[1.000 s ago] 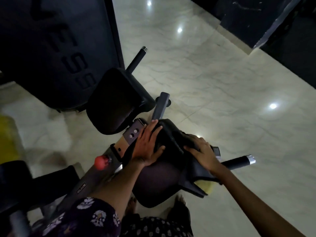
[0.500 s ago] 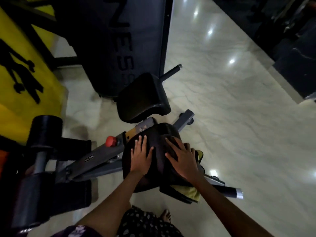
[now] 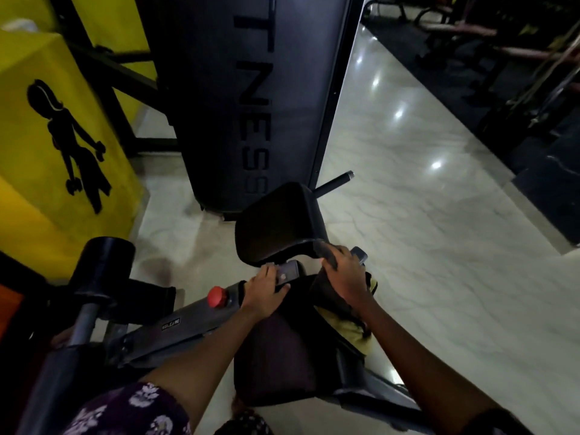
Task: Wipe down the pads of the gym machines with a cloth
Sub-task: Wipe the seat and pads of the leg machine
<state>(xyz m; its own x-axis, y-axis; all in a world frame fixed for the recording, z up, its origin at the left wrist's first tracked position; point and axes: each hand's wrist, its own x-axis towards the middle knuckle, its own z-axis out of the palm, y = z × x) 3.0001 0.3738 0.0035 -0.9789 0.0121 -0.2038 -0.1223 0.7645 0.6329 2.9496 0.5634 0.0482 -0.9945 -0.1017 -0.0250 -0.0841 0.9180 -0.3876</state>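
A: Entry, head view. Where do your hands sit relative to the pads?

B: Your right hand [image 3: 343,276] is curled round a dark, crumpled cloth [image 3: 324,251], bunched at the near right corner of the far black vinyl pad [image 3: 276,222]. Your left hand [image 3: 265,291] rests on the grey metal bracket [image 3: 287,273] just beside the round red adjustment knob [image 3: 217,297], fingers bent over its edge. Whether it grips the bracket or only leans on it, I cannot tell.

A: And the other pad?

B: The near dark padded seat [image 3: 282,356] lies under and between your forearms, near you. A patch of yellow material [image 3: 348,328] shows at its right side, under your right wrist; what it is I cannot tell.

A: So which relation governs the coming move?

B: The far pad lies beyond your hands, up and slightly left of the cloth. Its face tilts toward you and its long axis runs roughly left to right. The cloth hand is the nearer one; it is already at the pad's edge.

A: Judgement?

B: You would likely sweep the cloth away from you and leftward across that face, left hand bracing on the frame. Risk: the pad may pivot under pressure.
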